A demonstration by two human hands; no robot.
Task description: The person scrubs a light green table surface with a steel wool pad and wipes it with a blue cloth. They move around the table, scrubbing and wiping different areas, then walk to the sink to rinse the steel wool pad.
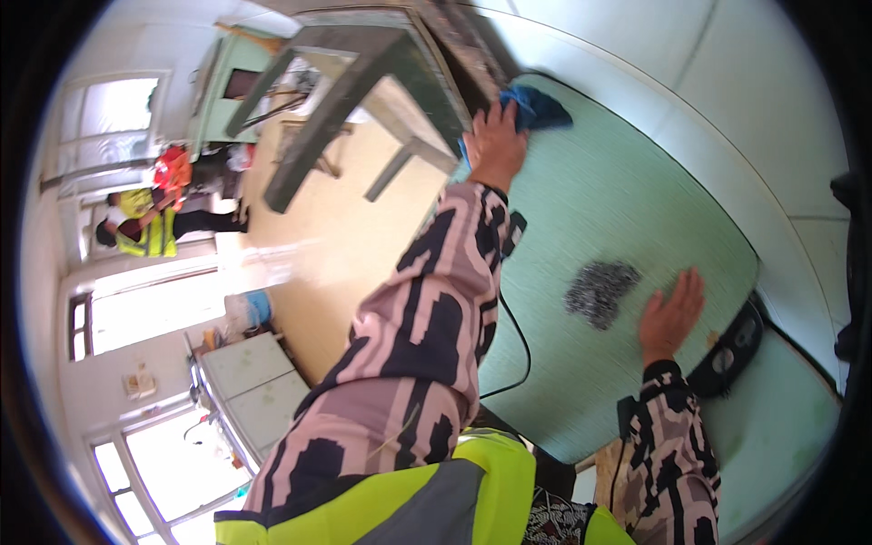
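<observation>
My left hand (496, 146) is at the far left edge of a pale green tabletop (586, 204) with rounded corners. A crumpled blue cloth (535, 109) is under its fingers, with a strip of blue showing on the hand's other side. Toward the right end, my right hand (673, 317) lies palm down with its fingers slightly apart and nothing in it. Beside that hand, a grey steel wool scourer (601, 294) sits on the green surface. A black cable (524, 340) loops across the top near my left sleeve.
A long black object (729, 351), not clearly identifiable, lies beyond my right hand. Dark wooden furniture with legs (327, 122) stands past my left hand. People in yellow vests (153, 231) are across the room. A bucket (248, 313) stands near a pale green cabinet (252, 388).
</observation>
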